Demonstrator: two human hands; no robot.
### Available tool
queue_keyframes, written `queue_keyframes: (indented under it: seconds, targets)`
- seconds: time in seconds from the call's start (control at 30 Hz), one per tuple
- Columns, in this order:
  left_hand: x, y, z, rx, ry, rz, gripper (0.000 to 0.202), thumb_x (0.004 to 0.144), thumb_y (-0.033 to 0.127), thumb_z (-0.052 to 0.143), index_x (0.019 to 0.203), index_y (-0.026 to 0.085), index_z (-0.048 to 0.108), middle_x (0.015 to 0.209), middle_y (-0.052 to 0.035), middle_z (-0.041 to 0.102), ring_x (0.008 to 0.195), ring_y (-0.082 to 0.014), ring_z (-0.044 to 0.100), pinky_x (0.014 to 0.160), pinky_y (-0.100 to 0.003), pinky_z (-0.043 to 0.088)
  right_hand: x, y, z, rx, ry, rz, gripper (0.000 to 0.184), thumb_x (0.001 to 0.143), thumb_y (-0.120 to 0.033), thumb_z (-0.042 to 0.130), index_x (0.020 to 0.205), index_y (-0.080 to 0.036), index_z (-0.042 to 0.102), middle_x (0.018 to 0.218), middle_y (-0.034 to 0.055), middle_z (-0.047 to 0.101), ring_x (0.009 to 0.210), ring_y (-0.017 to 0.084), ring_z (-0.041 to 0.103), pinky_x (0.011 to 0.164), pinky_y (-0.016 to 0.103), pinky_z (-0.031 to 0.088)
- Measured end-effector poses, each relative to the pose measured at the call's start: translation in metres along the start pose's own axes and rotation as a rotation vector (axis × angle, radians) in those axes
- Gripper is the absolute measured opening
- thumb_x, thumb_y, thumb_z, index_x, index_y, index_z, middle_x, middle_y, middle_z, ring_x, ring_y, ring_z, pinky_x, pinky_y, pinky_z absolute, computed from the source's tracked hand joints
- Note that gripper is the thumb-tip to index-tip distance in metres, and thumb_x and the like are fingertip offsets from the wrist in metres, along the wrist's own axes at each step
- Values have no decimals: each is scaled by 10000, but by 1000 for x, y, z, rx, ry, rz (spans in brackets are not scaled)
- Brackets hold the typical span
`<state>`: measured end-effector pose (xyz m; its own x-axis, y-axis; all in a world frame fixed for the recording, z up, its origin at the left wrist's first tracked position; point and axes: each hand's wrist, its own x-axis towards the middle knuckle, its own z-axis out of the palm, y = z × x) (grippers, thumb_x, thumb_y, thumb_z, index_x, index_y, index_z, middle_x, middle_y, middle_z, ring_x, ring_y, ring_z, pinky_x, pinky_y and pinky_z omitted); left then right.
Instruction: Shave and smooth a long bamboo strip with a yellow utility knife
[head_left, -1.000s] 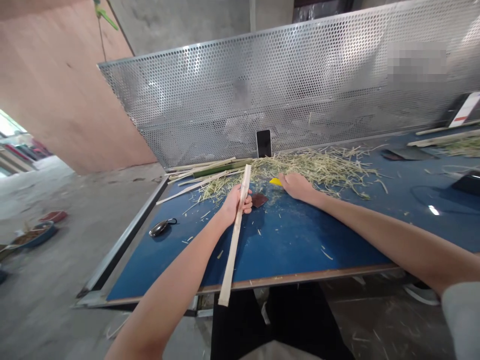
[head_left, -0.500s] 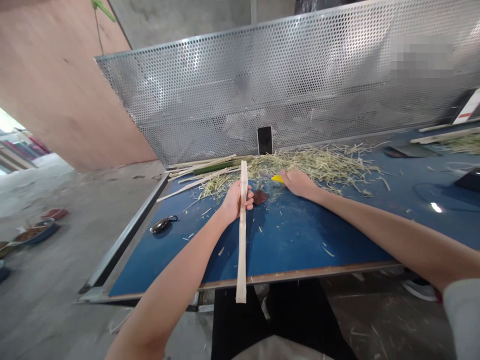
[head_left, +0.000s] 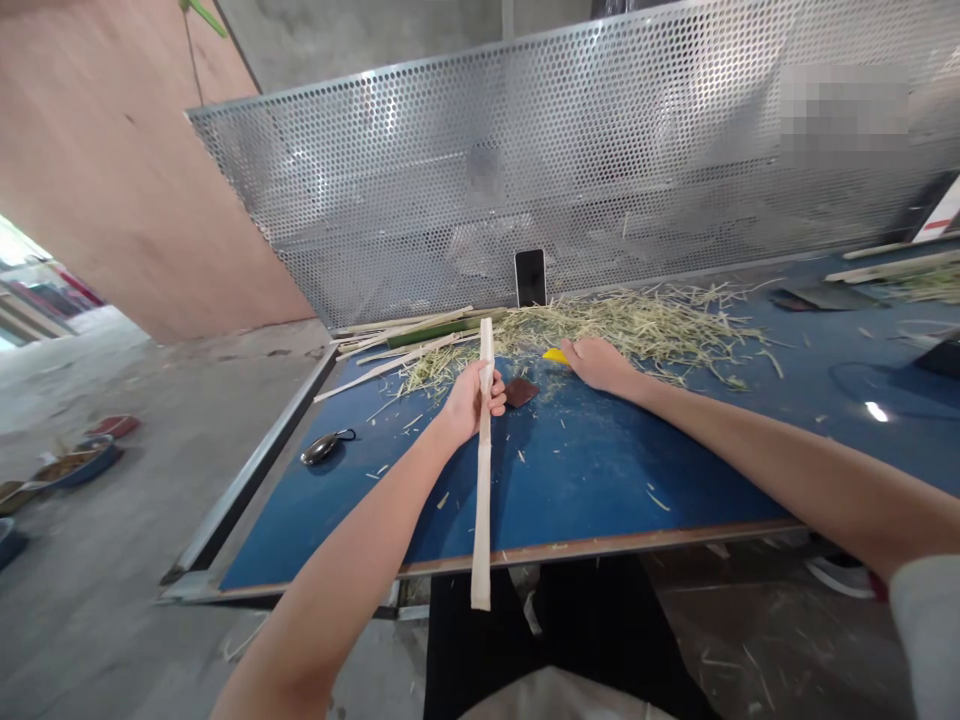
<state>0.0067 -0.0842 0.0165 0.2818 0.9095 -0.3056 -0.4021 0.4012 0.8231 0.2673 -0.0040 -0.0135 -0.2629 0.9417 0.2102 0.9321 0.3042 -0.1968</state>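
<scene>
My left hand point(head_left: 474, 398) is closed around a long pale bamboo strip point(head_left: 483, 500). The strip points away from me, its near end hanging past the table's front edge over my lap. Right of it, my right hand point(head_left: 598, 362) grips a yellow-handled knife point(head_left: 556, 356) just above the table; its blade is hard to make out. A brown square of leather-like material point(head_left: 520, 391) lies on the blue tabletop point(head_left: 592, 480) beside the left fingers. Behind both hands spreads a heap of thin pale shavings point(head_left: 637, 325).
A phone point(head_left: 531, 278) leans upright against the perforated metal panel point(head_left: 420, 200). More strips point(head_left: 390, 372) and a green bamboo piece point(head_left: 427, 332) lie at the back left. A dark shiny oval object with a loop point(head_left: 322, 448) sits near the left edge. Basins point(head_left: 82, 465) stand on the floor.
Both hands keep their grips and hardly move. The strip's near end has shifted very slightly left and toward me, and the view has tilted a little.
</scene>
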Motion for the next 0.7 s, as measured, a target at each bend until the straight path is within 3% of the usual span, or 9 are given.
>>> queue_keyframes:
  seconds: [0.17,0.4,0.7]
  targets:
    - [1,-3,2,34,79,28,293,1041,216,564,779,219,433,543,78,396,378,-60,328,384,-189,288,1,1,1,12,-5,-2,733,1157,-450,214,803,-126,769,795,183,749,823,283,712,794,343,456]
    - [-6,4,2,-28,50,-83,332,1104,326,513,794,215,464,493,128,225,311,-42,200,336,-174,103,-2,-2,-2,43,-15,-1,778,1158,-531,166,755,-148,711,750,166,711,718,258,653,715,347,415]
    - [-1,0,-2,29,-18,-49,317,1101,362,440,866,195,573,518,103,278,320,-62,226,324,-162,186,0,-2,0,15,-21,10,744,1158,-514,181,844,-144,744,829,164,746,765,246,659,704,322,410]
